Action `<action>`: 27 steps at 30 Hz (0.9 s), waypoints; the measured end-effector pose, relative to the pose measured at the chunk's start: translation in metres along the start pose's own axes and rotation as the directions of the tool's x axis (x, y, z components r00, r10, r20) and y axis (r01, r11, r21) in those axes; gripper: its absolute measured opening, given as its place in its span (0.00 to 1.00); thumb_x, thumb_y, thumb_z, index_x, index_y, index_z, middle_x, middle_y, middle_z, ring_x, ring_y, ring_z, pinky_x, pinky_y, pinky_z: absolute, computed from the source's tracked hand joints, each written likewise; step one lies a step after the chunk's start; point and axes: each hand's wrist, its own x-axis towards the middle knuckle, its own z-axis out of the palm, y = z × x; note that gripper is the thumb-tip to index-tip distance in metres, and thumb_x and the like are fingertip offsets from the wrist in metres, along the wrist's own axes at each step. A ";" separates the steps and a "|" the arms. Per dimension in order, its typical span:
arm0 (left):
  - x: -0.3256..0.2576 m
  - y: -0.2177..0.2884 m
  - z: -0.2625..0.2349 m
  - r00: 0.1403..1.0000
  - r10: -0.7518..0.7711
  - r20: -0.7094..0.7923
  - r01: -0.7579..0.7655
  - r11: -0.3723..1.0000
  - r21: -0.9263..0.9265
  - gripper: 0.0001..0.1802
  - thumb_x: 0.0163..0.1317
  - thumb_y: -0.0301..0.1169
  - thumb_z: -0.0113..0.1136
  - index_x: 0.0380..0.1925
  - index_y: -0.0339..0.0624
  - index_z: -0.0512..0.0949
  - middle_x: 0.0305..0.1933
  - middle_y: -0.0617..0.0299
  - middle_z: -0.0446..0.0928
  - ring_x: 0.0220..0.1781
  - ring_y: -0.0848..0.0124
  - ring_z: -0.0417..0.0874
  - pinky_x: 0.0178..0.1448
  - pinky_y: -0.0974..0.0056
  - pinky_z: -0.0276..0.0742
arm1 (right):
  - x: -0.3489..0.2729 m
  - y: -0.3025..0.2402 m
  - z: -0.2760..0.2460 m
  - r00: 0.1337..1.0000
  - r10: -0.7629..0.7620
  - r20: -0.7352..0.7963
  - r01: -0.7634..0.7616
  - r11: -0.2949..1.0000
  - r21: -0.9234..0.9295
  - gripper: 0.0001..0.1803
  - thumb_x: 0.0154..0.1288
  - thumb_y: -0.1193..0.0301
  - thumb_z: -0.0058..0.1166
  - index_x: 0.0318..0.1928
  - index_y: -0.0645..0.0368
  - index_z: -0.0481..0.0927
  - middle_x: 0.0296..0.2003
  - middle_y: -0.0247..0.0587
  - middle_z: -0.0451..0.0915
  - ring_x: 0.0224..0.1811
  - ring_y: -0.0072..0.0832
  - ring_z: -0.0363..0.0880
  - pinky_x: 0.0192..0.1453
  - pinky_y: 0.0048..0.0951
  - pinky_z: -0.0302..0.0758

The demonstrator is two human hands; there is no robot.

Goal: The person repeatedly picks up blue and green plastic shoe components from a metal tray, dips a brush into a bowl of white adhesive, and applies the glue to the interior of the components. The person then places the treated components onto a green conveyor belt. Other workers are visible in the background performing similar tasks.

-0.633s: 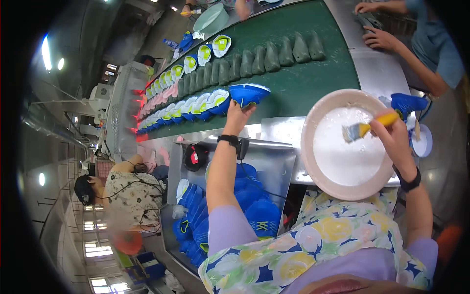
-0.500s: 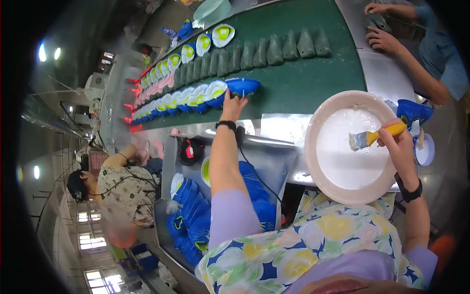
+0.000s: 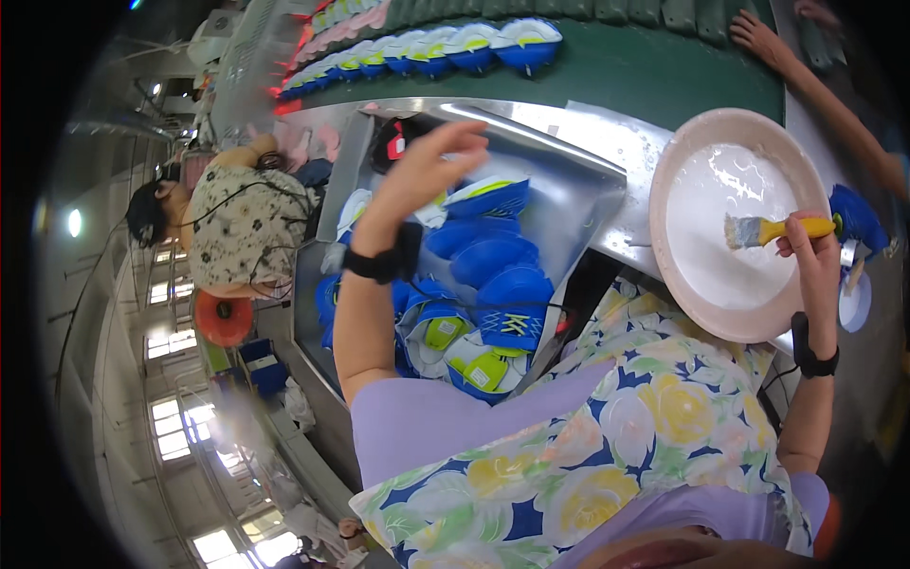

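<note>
The hands are well apart: the left hand (image 3: 427, 171), seemingly with nothing in it and fingers loosely extended, hangs over a metal tray (image 3: 580, 185); the right hand (image 3: 813, 258) grips a yellow brush (image 3: 775, 230) above a basin (image 3: 735, 327) of white liquid (image 3: 711, 275). Blue shoe tops (image 3: 517, 289) lie heaped in the tray; a row (image 3: 526, 47) of similar ones stands on the green tabletop (image 3: 626, 66) beyond. This looks like a gap between pieces; picking another would call for lowering the left hand.

No writing is showing legibly. Small pale labels (image 3: 479, 376) are sitting inside two near blue uppers (image 3: 495, 364), and a red-and-white patch (image 3: 395, 142) is marking a black object (image 3: 383, 159) farther left; any print is blurring beyond reading.
</note>
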 end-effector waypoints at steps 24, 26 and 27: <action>0.079 -0.121 0.088 0.844 0.535 -0.042 -0.288 0.519 0.805 0.35 0.44 0.22 0.59 0.59 0.52 0.75 0.69 0.45 0.63 0.74 0.42 0.57 0.77 0.41 0.46 | -0.010 0.018 0.010 0.994 -0.102 -0.049 0.088 0.966 -0.243 0.14 0.67 0.65 0.56 0.34 0.66 0.80 0.25 0.37 0.81 0.26 0.21 0.77 0.30 0.25 0.72; 0.091 -0.138 0.093 0.830 0.558 -0.020 -0.342 0.536 0.772 0.35 0.44 0.20 0.56 0.57 0.56 0.76 0.71 0.49 0.62 0.73 0.40 0.56 0.75 0.41 0.49 | -0.003 -0.005 0.034 0.989 -0.150 0.019 0.148 0.938 -0.315 0.16 0.66 0.64 0.57 0.32 0.67 0.80 0.23 0.40 0.79 0.25 0.23 0.75 0.29 0.31 0.70; 0.086 -0.136 0.096 0.826 0.562 -0.038 -0.322 0.526 0.787 0.34 0.43 0.19 0.55 0.56 0.53 0.77 0.70 0.47 0.63 0.73 0.40 0.56 0.76 0.41 0.50 | 0.004 0.007 0.042 0.987 -0.137 0.087 0.159 0.924 -0.349 0.16 0.65 0.63 0.59 0.33 0.67 0.80 0.23 0.43 0.80 0.25 0.26 0.77 0.30 0.32 0.71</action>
